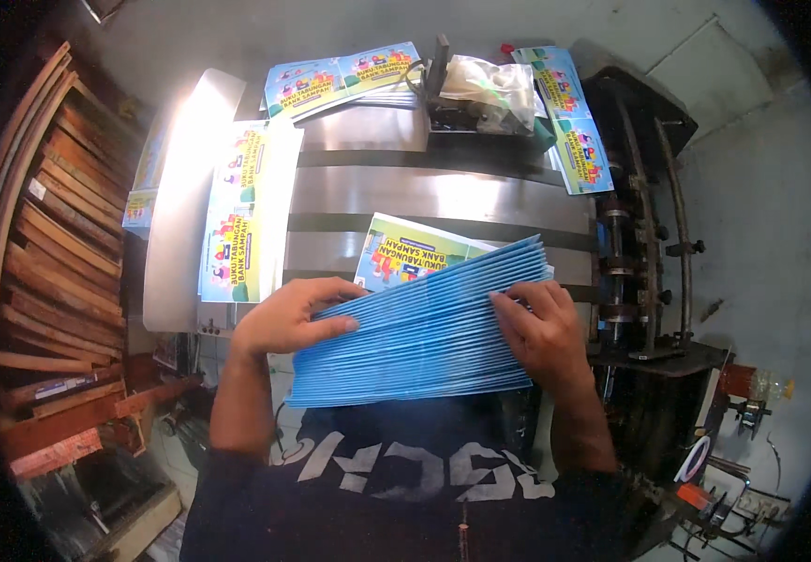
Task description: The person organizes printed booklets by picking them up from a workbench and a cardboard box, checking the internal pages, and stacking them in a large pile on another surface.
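Note:
A thick stack of blue booklets (415, 332) rests against my front, its many folded edges fanned out in steps. My left hand (307, 314) grips the left end of it, thumb on the near side and fingers reaching over the far side. At the right end my right hand (541, 323) is closed, thumb and fingers pinching the edges of the stack. Just beyond the stack lies a printed cover sheet (398, 259) in green, yellow and blue, partly hidden by the booklets.
Printed stacks lie on the metal machine table (358, 192): one left (237, 215), one at the back (340, 80), one right (574, 122). A clear plastic bag (494, 84) sits at the back. Machine rollers (619, 253) line the right; a wooden rack (63, 225) stands left.

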Motion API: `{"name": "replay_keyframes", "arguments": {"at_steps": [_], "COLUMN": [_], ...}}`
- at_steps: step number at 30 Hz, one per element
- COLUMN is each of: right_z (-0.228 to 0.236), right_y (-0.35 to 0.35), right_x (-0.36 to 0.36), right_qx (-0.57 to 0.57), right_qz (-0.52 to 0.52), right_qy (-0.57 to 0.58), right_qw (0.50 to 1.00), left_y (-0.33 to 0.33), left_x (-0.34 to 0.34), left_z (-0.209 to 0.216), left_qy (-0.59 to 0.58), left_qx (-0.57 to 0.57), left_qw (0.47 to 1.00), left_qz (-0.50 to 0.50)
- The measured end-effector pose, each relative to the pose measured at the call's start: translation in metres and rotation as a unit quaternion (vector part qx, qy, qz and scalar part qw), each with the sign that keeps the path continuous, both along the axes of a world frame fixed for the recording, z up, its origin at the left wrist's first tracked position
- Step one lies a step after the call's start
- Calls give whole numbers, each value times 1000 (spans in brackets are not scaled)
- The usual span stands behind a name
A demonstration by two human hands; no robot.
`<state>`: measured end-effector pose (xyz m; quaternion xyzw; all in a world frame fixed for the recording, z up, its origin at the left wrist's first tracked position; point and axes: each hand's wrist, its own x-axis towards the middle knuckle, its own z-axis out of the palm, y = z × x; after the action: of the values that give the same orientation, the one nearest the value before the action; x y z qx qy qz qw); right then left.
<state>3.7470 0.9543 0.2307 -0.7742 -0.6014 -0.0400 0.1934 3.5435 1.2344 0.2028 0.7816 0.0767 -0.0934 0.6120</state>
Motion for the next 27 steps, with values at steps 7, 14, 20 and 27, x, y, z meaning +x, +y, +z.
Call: {"name": "replay_keyframes", "arguments": {"at_steps": [7, 14, 20, 27], "right_z": [15, 19, 24, 10], "right_y": [4, 26, 37, 44], "right_x": [5, 16, 25, 46], "right_qx": [-61, -126, -185, -219], "right_qz": [11, 86, 2, 37], "right_qy": [53, 148, 288, 267], "right_qw": [997, 977, 940, 938], "left_y": [-2, -2, -3, -4], "left_x": [4, 0, 0, 2], "left_z": [7, 0, 1, 7], "left_qy": [5, 25, 24, 15], "left_qx": [60, 43, 31, 78], "left_qw": [997, 998, 998, 996], "left_qz": [48, 50, 39, 31]}}
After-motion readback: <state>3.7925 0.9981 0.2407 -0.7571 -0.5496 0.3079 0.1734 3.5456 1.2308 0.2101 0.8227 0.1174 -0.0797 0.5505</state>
